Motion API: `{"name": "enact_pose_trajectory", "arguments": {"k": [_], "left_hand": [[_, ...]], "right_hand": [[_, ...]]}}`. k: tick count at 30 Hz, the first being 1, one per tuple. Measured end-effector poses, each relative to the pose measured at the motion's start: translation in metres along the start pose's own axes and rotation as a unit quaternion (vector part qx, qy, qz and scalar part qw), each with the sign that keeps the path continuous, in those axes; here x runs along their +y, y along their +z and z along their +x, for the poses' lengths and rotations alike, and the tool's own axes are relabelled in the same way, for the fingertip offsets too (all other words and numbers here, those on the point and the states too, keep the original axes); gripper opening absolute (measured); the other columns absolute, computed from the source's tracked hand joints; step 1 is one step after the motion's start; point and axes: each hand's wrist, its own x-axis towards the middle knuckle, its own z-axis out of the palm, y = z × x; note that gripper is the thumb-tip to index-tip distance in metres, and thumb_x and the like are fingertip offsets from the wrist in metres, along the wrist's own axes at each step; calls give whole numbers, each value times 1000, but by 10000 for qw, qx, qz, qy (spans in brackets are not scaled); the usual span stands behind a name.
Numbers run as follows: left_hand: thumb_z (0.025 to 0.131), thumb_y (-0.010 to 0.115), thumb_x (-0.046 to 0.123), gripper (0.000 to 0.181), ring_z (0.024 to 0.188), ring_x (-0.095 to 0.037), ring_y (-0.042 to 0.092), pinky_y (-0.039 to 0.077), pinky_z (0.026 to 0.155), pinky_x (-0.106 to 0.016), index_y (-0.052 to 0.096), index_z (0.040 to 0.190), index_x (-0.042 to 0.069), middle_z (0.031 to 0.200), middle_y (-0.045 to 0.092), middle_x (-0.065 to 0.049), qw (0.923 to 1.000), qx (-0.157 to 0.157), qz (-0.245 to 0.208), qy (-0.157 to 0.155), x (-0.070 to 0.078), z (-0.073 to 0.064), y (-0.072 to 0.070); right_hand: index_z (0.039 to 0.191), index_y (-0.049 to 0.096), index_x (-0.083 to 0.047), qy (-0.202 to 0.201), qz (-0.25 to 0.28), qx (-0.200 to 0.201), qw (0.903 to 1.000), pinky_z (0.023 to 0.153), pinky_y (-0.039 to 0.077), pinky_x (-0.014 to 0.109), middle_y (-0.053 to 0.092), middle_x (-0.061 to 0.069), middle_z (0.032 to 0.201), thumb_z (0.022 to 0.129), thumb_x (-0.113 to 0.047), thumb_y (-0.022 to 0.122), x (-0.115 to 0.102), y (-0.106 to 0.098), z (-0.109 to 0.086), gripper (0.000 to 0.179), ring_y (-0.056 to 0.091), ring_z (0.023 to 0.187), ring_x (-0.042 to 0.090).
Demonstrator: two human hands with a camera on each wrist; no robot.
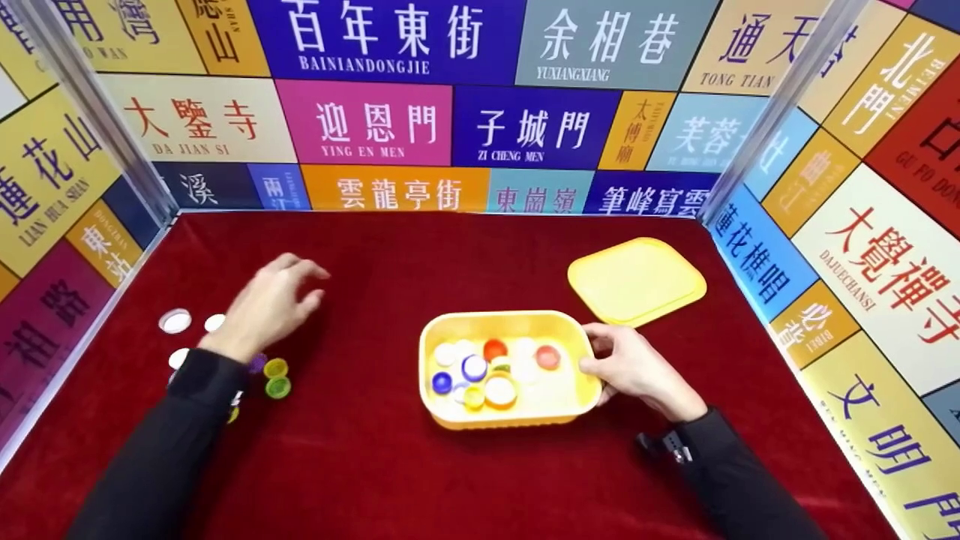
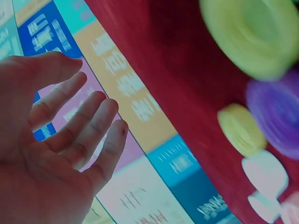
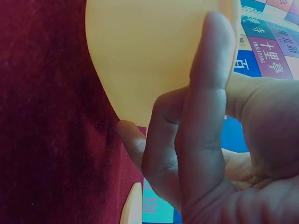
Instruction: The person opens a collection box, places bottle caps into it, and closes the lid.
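My right hand [image 1: 637, 364] grips the right end of a yellow plastic box [image 1: 510, 418], thumb over the rim and fingers against the outer wall [image 3: 135, 56]. Inside lie several round bottle caps, among them a blue cap [image 1: 442, 382], a red cap [image 1: 495, 349] and a larger orange-rimmed one [image 1: 500, 391]. My left hand [image 1: 270, 304] hovers over the cloth at left, fingers loosely bent and holding nothing. Beside its wrist are loose caps: a yellow cap [image 1: 276, 367], a green cap [image 1: 278, 387], a purple cap [image 2: 280, 114] and white caps [image 1: 176, 321]. The left forearm partly hides this group.
A yellow lid [image 1: 637, 281] lies flat behind the box, to the right. Dark red cloth [image 1: 360, 465] covers the table. Panels printed with place names [image 1: 364, 124] wall in the back and both sides, with metal posts [image 1: 780, 112] at the corners.
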Motion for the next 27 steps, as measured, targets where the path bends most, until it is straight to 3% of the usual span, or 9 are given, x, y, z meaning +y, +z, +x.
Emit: {"name": "enact_pose_trajectory", "arguments": {"k": [7,15,23,27], "left_hand": [[108,75,10,29,114,-51,73,62,103,-69,80,135,1,131,72,-30,9982,207,-117,-547,-44,-11,-12],[108,67,13,39,129,-64,56,52,105,-84,72,142,-5,141,61,-42,9901,203,181,-1378,-90,-32,-27],[110,61,21,53,139,-79,38,39,106,-94,57,152,-11,153,38,-56,9660,-323,513,-2513,-111,-47,-42],[108,61,18,54,134,-81,41,45,105,-92,55,151,-13,147,40,-57,9613,-508,533,-2653,-114,-51,-47]], "right_hand": [[156,68,-4,-34,1,-7,10000,60,71,41,76,29,125,102,-1,73,1,0,0,54,83,74,29],[156,68,-4,-1,-50,4,10000,60,71,42,75,29,124,101,-2,73,2,1,0,54,82,72,28],[156,68,-4,-7,-21,13,10000,60,71,42,75,30,127,101,-2,73,1,-1,0,55,83,74,28],[157,68,-4,-34,21,-1,10000,60,71,41,74,30,127,102,-2,73,1,-1,0,55,83,76,30]]}}
